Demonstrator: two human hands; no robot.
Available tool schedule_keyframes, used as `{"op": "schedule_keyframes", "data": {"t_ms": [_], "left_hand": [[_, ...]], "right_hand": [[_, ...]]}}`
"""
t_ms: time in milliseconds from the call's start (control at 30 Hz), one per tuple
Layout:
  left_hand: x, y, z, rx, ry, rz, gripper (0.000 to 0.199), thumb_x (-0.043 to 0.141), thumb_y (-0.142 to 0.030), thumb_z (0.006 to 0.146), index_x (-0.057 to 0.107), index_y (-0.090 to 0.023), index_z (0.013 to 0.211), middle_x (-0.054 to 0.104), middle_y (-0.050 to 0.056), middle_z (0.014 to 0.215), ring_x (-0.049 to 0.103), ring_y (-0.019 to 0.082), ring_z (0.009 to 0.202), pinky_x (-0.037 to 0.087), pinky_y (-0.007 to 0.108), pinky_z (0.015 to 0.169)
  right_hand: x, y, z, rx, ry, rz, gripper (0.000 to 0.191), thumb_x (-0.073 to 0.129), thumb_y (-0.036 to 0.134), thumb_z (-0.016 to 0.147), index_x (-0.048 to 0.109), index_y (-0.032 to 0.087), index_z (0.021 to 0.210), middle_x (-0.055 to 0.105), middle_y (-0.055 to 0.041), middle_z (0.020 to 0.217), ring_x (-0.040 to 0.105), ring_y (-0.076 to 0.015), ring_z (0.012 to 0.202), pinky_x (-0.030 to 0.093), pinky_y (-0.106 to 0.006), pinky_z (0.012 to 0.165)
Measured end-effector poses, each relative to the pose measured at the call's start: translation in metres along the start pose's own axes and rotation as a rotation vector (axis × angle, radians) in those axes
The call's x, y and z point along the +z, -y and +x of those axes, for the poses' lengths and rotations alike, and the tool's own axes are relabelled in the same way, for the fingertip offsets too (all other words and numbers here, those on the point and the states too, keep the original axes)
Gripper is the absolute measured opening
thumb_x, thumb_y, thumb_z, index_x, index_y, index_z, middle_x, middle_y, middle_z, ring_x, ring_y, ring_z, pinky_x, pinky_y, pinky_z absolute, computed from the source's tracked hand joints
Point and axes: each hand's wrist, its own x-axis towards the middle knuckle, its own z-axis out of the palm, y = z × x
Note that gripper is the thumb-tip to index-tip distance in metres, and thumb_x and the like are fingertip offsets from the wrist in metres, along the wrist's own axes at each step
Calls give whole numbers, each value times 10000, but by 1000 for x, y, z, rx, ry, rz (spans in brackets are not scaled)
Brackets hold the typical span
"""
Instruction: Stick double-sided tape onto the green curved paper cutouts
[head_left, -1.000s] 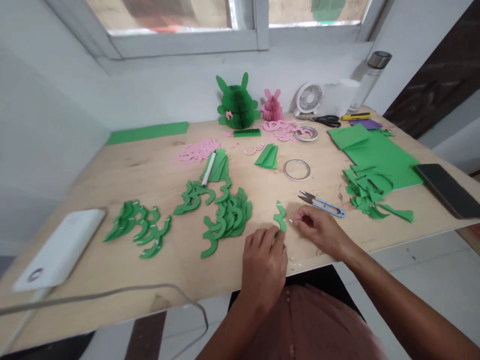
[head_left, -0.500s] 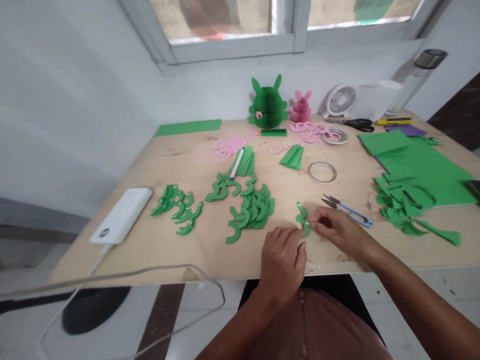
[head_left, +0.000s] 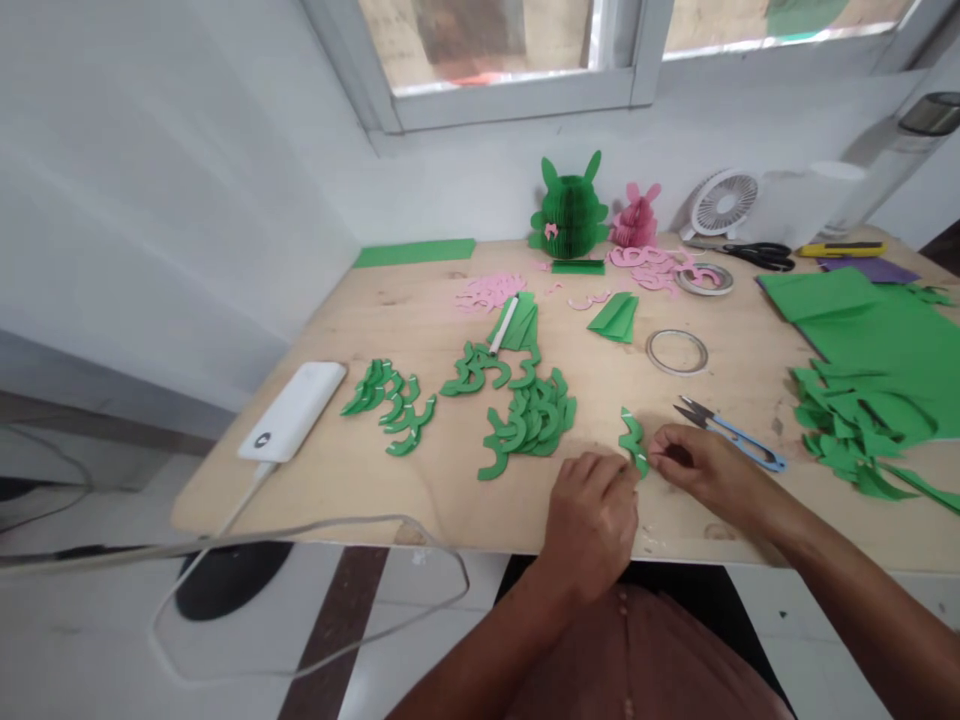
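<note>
A small scalloped green paper cutout [head_left: 631,428] with white tape marks lies on the table between my hands. My left hand [head_left: 589,515] has its fingers curled down at the cutout's near end, fingertips holding it against the table. From the right side, my right hand [head_left: 701,465] reaches close to its edge with thumb and forefinger pinched together; whatever is between them is too small to make out. Blue-handled thread snips [head_left: 739,437] lie just beyond the right hand. To the left is a heap of green scalloped cutouts [head_left: 536,415].
Taped green cutouts [head_left: 405,410] and a white power bank [head_left: 294,412] with a cable are at left. A tape roll [head_left: 677,352], green scraps [head_left: 847,425] and green sheets [head_left: 892,330] are at right. A green honeycomb paper figure [head_left: 571,218] and small fan [head_left: 724,203] stand at the back.
The view has turned a little to the left, so everything sits farther right. My left fingers have drawn in closer together at the cutout; my right hand stays pinched beside it.
</note>
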Motion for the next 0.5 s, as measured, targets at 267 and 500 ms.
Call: {"op": "schedule_keyframes", "data": {"t_ms": [267,500], "left_hand": [[-1,-1,-3,167,101,132,276,460,-233,872,595,-122,1086,632,69,1114,514,208,960,423,374,788],[2,1,-5,193,91,159,267,475,-215,865,603,-132,1084,625,95,1134,529,212,971,420,372,778]], "right_hand": [[-3,-12,10,2,109,-73,150,476,266,800,570,190,712,570,10,624,487,-124,569,336,-229,534],[-6,-8,13,22,117,-120,131,487,245,788,585,181,731,578,6,632,475,-118,558,333,-232,531]]}}
